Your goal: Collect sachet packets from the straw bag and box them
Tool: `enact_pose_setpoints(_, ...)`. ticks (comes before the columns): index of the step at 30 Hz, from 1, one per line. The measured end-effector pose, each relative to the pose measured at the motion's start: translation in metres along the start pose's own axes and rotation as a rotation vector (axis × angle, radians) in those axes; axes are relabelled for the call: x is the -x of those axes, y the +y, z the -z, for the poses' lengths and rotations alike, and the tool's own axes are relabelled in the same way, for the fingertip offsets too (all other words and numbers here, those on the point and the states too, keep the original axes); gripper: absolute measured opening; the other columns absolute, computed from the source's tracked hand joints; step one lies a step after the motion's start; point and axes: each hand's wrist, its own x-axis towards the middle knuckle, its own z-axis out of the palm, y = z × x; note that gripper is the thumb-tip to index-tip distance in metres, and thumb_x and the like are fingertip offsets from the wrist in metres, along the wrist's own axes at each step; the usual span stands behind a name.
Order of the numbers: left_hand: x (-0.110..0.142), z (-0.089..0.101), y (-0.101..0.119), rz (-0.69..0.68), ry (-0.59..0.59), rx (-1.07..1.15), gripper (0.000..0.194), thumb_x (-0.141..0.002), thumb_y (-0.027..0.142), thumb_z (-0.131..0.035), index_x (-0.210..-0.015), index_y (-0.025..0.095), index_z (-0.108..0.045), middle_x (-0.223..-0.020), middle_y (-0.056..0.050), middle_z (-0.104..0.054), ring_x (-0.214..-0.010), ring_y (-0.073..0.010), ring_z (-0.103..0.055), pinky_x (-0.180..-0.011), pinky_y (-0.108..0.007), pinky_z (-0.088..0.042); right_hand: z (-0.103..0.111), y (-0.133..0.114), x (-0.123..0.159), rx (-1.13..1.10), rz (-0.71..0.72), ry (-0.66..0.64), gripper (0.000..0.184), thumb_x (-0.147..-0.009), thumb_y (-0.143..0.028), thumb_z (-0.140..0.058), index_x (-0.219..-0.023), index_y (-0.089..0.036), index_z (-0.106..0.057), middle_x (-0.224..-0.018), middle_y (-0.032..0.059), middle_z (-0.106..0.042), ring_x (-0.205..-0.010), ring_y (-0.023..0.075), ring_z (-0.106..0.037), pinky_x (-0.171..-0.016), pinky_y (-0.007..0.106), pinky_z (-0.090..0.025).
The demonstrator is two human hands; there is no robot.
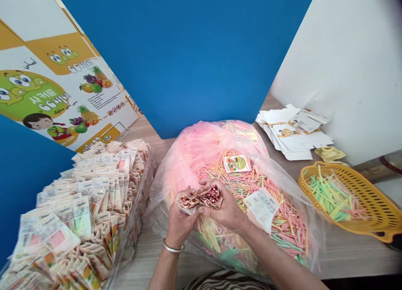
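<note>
Gripping a wad of straw packets (201, 197) in the left hand (180, 221) and right hand (224, 208) — both curled shut around it — above a sack of coloured straws (282, 227)

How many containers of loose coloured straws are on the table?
2. The large clear plastic bag is in the middle, below the left hand and right hand holding a straw bundle; the yellow plastic basket is at the right. Some may be out of view.
</note>
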Motion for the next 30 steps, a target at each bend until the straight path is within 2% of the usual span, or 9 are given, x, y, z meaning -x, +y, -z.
enact_pose_setpoints(4,-0.001,0.003,0.007,0.167,-0.123,0.148,0.052,-0.068,0.034,-0.081,-0.111,0.017,-0.059,-0.115,-0.011,-0.067,-0.108,-0.0238,-0.065,-0.097,-0.039,-0.052,-0.001,0.008,-0.005,-0.03,-0.06,-0.057,0.075,-0.071,-0.053,-0.081,-0.133,-0.025,-0.049,-0.125,0.0106,-0.058,-0.108,0.0255,-0.061,-0.093,0.04,-0.051)
enact_pose_setpoints(7,-0.001,0.001,0.01,0.232,-0.193,0.264,0.048,-0.072,0.034,-0.077,-0.112,0.016,-0.057,-0.111,-0.01,-0.068,-0.101,-0.0223,-0.067,-0.092,-0.038,-0.055,0.0,0.017,-0.007,0.067,-0.001,-0.098,0.067,-0.074,-0.06,-0.075,-0.129,-0.025,-0.057,-0.141,0.0128,-0.048,-0.13,0.0305,-0.047,-0.108,0.047,-0.039)
enact_pose_setpoints(12,0.002,-0.012,0.015,0.168,-0.105,0.143,0.045,-0.07,0.032,-0.075,-0.11,0.017,-0.062,-0.114,-0.01,-0.069,-0.105,-0.0234,-0.066,-0.096,-0.038,-0.054,-0.008,0.005,-0.004,0.219,0.05,-0.161,0.071,-0.086,-0.063,-0.059,-0.144,-0.026,-0.045,-0.159,0.0105,-0.025,-0.148,0.0285,-0.019,-0.119,0.047,-0.018)
enact_pose_setpoints(15,0.002,-0.018,0.014,0.19,-0.053,0.082,0.036,-0.072,0.033,-0.072,-0.104,0.017,-0.067,-0.105,-0.009,-0.072,-0.096,-0.0236,-0.069,-0.09,-0.039,-0.057,-0.001,-0.013,0.002,0.34,0.054,-0.112,0.082,-0.087,-0.061,-0.059,-0.152,-0.023,-0.029,-0.159,0.0108,-0.026,-0.147,0.026,-0.02,-0.12,0.045,-0.017)
enact_pose_setpoints(18,-0.001,-0.017,0.009,0.195,-0.002,0.033,0.035,-0.069,0.037,-0.076,-0.099,0.018,-0.07,-0.102,-0.007,-0.073,-0.097,-0.0247,-0.069,-0.096,-0.044,-0.054,0.031,-0.034,0.023,0.541,0.011,0.109,0.056,-0.091,-0.05,-0.057,-0.14,-0.022,-0.048,-0.143,0.0111,-0.05,-0.133,0.0259,-0.044,-0.112,0.043,-0.032)
enact_pose_setpoints(20,-0.004,-0.015,0.003,0.171,0.046,0.024,0.034,-0.07,0.038,-0.077,-0.097,0.019,-0.07,-0.1,-0.006,-0.073,-0.097,-0.024,-0.068,-0.101,-0.048,-0.05,0.063,-0.045,0.045,0.737,-0.155,0.321,0.031,-0.093,-0.045,-0.055,-0.107,-0.021,-0.066,-0.106,0.0095,-0.069,-0.1,0.0243,-0.063,-0.092,0.039,-0.046)
enact_pose_setpoints(22,-0.005,-0.013,-0.003,0.136,0.075,0.032,0.033,-0.071,0.038,-0.077,-0.097,0.02,-0.07,-0.101,-0.005,-0.072,-0.098,-0.023,-0.067,-0.103,-0.05,-0.047,0.094,-0.05,0.068,1.028,-0.399,0.413,0.036,-0.092,-0.046,-0.055,-0.068,-0.02,-0.063,-0.068,0.0069,-0.064,-0.075,0.024,-0.061,-0.078,0.038,-0.044)
enact_pose_setpoints(24,-0.005,-0.013,-0.008,0.123,0.079,0.027,0.031,-0.072,0.039,-0.077,-0.097,0.021,-0.07,-0.102,-0.004,-0.072,-0.1,-0.0225,-0.066,-0.104,-0.049,-0.047,0.115,-0.048,0.088,1.187,-0.536,0.39,0.052,-0.091,-0.047,-0.056,-0.047,-0.022,-0.047,-0.053,0.0058,-0.053,-0.068,0.0237,-0.057,-0.071,0.036,-0.04)
enact_pose_setpoints(30,-0.006,-0.017,-0.006,0.075,0.078,0.0,0.031,-0.073,0.036,-0.077,-0.099,0.02,-0.071,-0.101,-0.003,-0.072,-0.097,-0.0201,-0.066,-0.099,-0.041,-0.05,0.119,-0.02,0.093,1.159,-0.673,0.504,0.045,-0.086,-0.049,-0.061,-0.054,-0.021,-0.049,-0.058,0.0035,-0.057,-0.057,0.0172,-0.051,-0.057,0.03,-0.028)
